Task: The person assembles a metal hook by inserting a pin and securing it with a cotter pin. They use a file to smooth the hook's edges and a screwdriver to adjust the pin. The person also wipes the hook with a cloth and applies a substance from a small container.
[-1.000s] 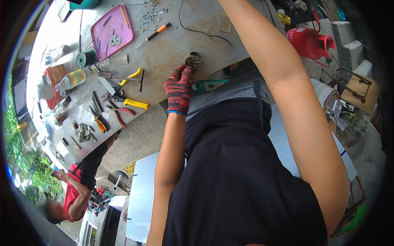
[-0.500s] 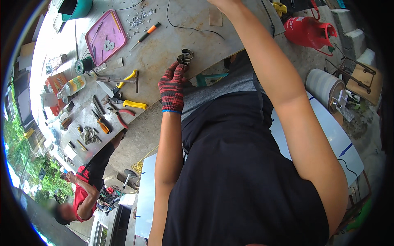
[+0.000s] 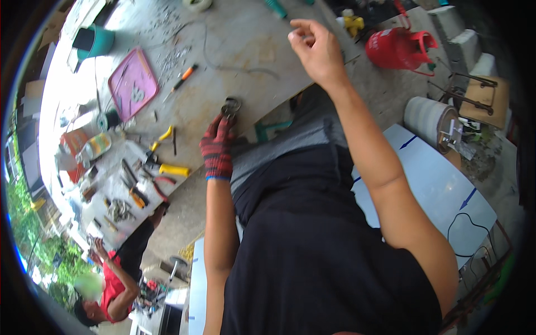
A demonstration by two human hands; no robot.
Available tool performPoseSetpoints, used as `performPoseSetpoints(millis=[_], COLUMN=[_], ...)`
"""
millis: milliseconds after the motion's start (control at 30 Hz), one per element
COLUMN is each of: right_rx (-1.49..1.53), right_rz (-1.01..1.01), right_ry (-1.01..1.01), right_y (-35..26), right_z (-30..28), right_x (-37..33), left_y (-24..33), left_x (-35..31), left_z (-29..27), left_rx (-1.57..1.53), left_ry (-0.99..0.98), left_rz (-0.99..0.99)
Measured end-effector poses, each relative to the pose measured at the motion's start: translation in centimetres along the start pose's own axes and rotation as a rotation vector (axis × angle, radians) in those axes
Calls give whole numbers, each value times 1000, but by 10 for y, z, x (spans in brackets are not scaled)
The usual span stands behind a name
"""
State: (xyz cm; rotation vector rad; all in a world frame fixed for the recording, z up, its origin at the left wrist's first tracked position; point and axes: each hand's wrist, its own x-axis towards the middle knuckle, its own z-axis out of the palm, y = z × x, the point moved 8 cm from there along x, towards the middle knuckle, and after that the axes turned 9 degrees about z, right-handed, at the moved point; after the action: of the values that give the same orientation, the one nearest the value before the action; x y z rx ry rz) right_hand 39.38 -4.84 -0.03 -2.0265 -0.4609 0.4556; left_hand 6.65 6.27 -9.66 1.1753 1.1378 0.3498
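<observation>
My left hand (image 3: 216, 148), in a red and black knit glove, grips a small curved metal piece (image 3: 230, 105) against the metal tabletop near its front edge. The piece looked S-shaped a moment ago and is blurred now. My bare right hand (image 3: 321, 53) is raised over the right part of the table, apart from the metal piece. Its fingers are curled, with thumb and forefinger close together. A small greyish spot shows between them, too blurred to name.
A pink tray (image 3: 152, 99), an orange-black screwdriver (image 3: 184, 77) and a teal bucket (image 3: 103, 43) are on the table (image 3: 251, 39). Yellow-handled pliers (image 3: 173, 170) and other tools lie left. A red gas cylinder (image 3: 391, 50) stands right. Another person in a red shirt (image 3: 113, 285) is at lower left.
My right hand has come back from the upper edge into full view, fingers curled. My left hand still holds the metal piece. The whole view has shifted, showing more of the table's far side.
</observation>
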Motion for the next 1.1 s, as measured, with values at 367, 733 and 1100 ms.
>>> performPoseSetpoints(millis=[367, 733, 1100], right_rx=[-248, -963, -1069], right_rz=[-78, 42, 119], right_ry=[419, 434, 423], right_y=[78, 213, 243], right_z=[-163, -252, -255], right_x=[149, 338, 426], left_y=[-11, -2, 3], left_x=[2, -9, -20], left_z=[-7, -8, -13], left_rx=[47, 183, 174], left_ry=[-1, 26, 85], left_rz=[-52, -54, -119])
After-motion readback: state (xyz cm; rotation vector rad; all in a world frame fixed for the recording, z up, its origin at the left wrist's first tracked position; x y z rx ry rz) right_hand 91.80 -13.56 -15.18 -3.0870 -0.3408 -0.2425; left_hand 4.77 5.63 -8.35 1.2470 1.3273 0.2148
